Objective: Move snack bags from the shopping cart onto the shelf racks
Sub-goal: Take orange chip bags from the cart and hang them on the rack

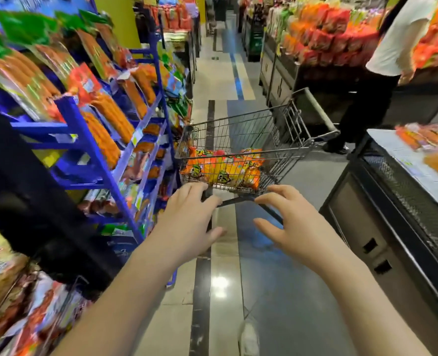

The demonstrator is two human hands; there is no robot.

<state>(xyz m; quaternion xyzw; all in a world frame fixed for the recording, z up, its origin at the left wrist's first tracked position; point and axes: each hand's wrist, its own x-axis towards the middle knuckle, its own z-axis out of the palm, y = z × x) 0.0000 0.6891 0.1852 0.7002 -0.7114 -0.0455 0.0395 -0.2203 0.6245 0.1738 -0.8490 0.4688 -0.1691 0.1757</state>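
A wire shopping cart (241, 129) stands in the aisle ahead with its grey push handle (320, 111) on the far side. Several orange snack bags (220, 168) lie in its basket. My left hand (187, 222) reaches to the cart's near left corner, fingers curved over the dark lower bar (235, 200) and thumb apart. My right hand (289, 227) hovers at the same bar with fingers spread, fingertips at the bar. Neither hand holds a bag. A blue shelf rack (89, 140) with orange and red snack packs stands on the left, close to the cart.
A person in a white shirt and dark trousers (372, 86) stands beyond the cart at the right. A dark display counter (392, 206) with packs on top lines the right side. More stocked shelves (323, 39) flank the aisle farther on. Bagged goods (12, 291) fill the lower left.
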